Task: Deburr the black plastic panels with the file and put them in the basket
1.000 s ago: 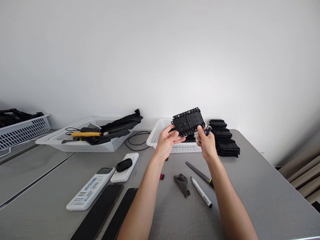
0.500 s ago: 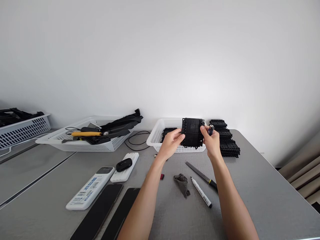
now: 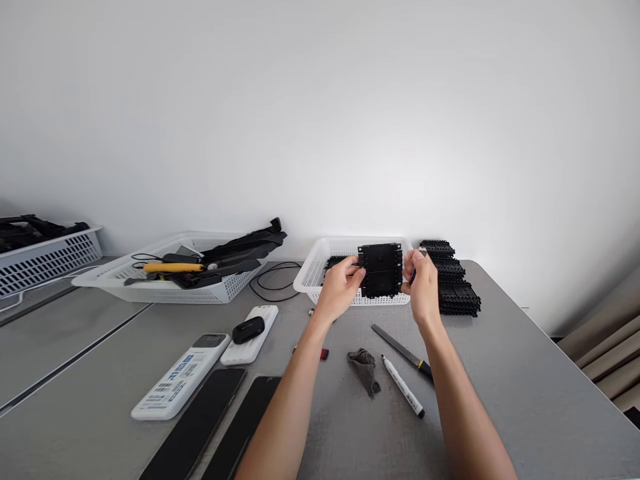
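Observation:
My left hand [image 3: 343, 287] pinches the left edge of a black plastic plate [image 3: 381, 270] with toothed sides, holding it upright with its face toward me. My right hand [image 3: 423, 283] is just right of the plate, fingers curled around a small dark-blue object [image 3: 413, 273] with a light end; most of it is hidden, so its kind is unclear. Behind the plate is a white basket [image 3: 311, 283] holding more black toothed pieces [image 3: 336, 261]. Stacks of similar black plates [image 3: 457, 298] stand to the right of my right hand.
On the grey table lie a file [image 3: 397, 345], a white marker [image 3: 403, 385] and a crumpled grey cloth [image 3: 365, 369]. To the left are white power banks [image 3: 180, 380], a black case [image 3: 249, 329], dark phones [image 3: 195, 427], a cable [image 3: 260, 291] and a loaded white basket [image 3: 200, 293].
My right hand has let go of the plate's right edge and turned, its fingers now curled around the small blue object. The plate has shifted slightly left and down in my left hand.

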`<state>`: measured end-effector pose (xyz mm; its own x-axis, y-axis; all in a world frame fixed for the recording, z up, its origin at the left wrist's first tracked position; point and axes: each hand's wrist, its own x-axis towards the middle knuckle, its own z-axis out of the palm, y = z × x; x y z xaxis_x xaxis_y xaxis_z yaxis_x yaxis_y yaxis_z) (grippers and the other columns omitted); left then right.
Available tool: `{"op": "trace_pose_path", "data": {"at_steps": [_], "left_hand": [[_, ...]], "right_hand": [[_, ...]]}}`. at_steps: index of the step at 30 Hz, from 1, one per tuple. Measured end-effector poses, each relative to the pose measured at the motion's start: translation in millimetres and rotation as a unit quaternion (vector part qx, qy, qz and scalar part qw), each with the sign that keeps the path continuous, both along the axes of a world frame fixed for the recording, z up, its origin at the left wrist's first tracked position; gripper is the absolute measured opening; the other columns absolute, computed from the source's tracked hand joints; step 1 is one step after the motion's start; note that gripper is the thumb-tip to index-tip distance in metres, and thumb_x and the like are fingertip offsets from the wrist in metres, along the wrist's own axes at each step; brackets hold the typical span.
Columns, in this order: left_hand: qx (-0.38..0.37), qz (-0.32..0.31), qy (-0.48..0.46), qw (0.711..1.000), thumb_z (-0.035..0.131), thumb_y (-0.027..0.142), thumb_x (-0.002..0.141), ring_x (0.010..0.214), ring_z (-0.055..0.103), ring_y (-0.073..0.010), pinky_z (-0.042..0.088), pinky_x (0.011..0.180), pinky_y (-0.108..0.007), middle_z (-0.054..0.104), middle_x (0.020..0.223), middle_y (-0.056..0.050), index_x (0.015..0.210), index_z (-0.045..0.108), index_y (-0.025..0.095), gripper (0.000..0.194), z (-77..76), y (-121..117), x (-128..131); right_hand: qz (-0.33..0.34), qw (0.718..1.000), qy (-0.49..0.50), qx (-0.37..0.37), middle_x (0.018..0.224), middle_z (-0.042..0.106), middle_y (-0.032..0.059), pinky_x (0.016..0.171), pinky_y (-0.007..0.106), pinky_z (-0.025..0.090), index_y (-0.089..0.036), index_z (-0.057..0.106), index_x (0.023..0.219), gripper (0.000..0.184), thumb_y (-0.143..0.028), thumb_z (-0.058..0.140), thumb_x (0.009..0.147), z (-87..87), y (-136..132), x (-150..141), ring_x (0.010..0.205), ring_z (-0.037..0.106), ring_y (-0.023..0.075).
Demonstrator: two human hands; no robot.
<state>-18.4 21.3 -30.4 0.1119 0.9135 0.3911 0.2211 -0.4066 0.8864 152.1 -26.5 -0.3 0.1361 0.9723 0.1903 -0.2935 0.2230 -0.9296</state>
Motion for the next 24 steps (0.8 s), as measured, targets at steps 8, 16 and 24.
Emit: {"op": "trace_pose_path", "data": {"at_steps": [8,16,24], "left_hand": [[0.065,0.015,0.079,0.995,0.053,0.028,0.086,0.091,0.070,-0.0256,0.052,0.080,-0.035,0.074,0.100,-0.010,0.113,0.064,0.017,0.031,13.6,-11.9,6.7],[0.107,0.007,0.111,0.988,0.050,0.025,0.088,0.099,0.070,-0.0250,0.054,0.083,-0.034,0.074,0.105,-0.011,0.114,0.062,0.018,0.029,12.5,-15.2,11.9],[0.147,-0.001,0.154,0.977,0.047,0.022,0.090,0.096,0.071,-0.0221,0.056,0.084,-0.033,0.073,0.105,-0.009,0.118,0.059,0.019,0.031,11.0,-17.1,13.0]], "right_hand": [[0.204,0.974,0.066,-0.070,0.060,0.027,-0.0049,0.042,0.019,0.009,-0.022,0.035,0.064,0.029,-0.048,0.043,0.075,-5.9,6.6,-20.8,0.050,0.020,0.0092],[0.250,0.960,0.064,-0.108,0.060,0.027,-0.0046,0.042,0.019,0.008,-0.021,0.035,0.063,0.026,-0.045,0.043,0.071,-10.0,11.6,-16.9,0.050,0.019,0.0085],[0.235,0.962,0.069,-0.122,0.060,0.027,-0.0043,0.043,0.018,0.008,-0.021,0.036,0.062,0.024,-0.043,0.043,0.069,-9.2,11.7,-15.1,0.049,0.021,0.0081]]}}
